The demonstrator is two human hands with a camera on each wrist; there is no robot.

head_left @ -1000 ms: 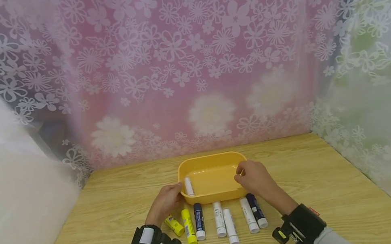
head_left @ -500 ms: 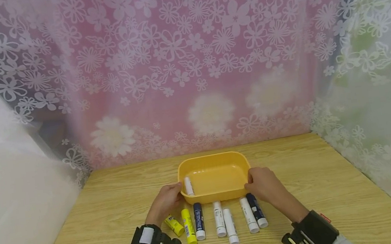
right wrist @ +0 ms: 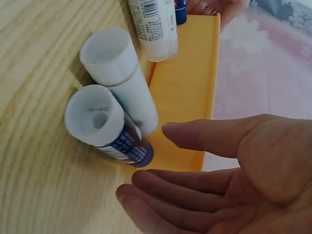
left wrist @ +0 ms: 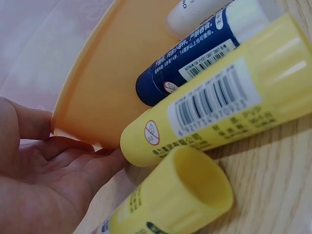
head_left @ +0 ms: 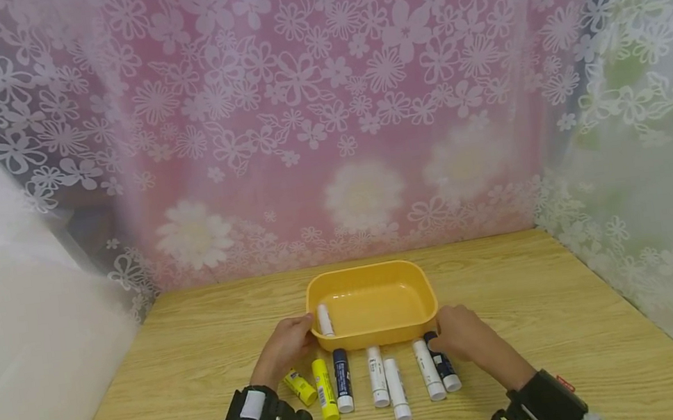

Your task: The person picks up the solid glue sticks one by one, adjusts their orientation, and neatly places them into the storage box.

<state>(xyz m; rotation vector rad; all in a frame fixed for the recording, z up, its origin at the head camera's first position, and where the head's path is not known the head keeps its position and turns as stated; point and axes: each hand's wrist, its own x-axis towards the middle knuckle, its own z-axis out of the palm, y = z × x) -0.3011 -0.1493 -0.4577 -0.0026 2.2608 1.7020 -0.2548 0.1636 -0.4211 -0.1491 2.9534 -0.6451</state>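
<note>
My left hand [head_left: 283,351] grips the left end of a yellow plastic tray [head_left: 377,337]; in the left wrist view the thumb is at its rim and the fingers lie underneath. Inside the tray, a white glue stick [head_left: 325,321] leans at the left. My right hand [head_left: 467,335] is by the tray's front right corner, close to a dark blue glue stick [head_left: 446,373]. The right wrist view shows thumb and fingers apart, holding nothing. Against that dark blue stick lies a white glue stick [right wrist: 131,97].
In front of the tray lie more glue sticks: two yellow ones, one standing out [head_left: 326,393], a dark blue one [head_left: 343,381] and two white ones, including the nearest [head_left: 398,391]. A wooden table [head_left: 204,366] carries everything. Floral curtains [head_left: 323,99] hang behind and at the sides.
My right hand has moved off the tray's right side, rightward and toward me, to beside the dark blue glue stick. The left hand keeps its grip on the tray.
</note>
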